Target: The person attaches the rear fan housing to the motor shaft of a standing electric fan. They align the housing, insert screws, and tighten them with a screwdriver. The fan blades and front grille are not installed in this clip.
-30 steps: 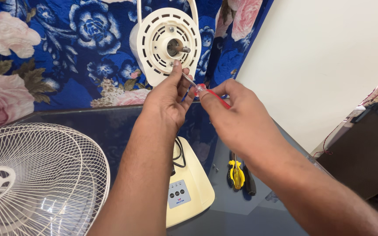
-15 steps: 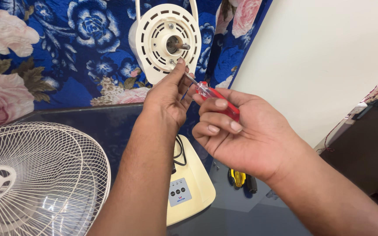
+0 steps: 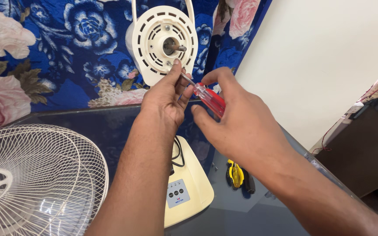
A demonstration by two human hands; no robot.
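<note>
My left hand [image 3: 165, 98] pinching the screwdriver [image 3: 206, 97] shaft at the fan motor [image 3: 165, 43], my right hand [image 3: 237, 122] gripping its red handle, fan guard [image 3: 36, 175] nearby.

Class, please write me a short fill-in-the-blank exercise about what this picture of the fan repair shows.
1. The right hand holds a screwdriver with a ____ handle.
2. The left hand steadies the shaft against the cream fan ____ housing.
3. The wire fan guard lies at the ____ of the picture.

Missing words: red; motor; left
</note>
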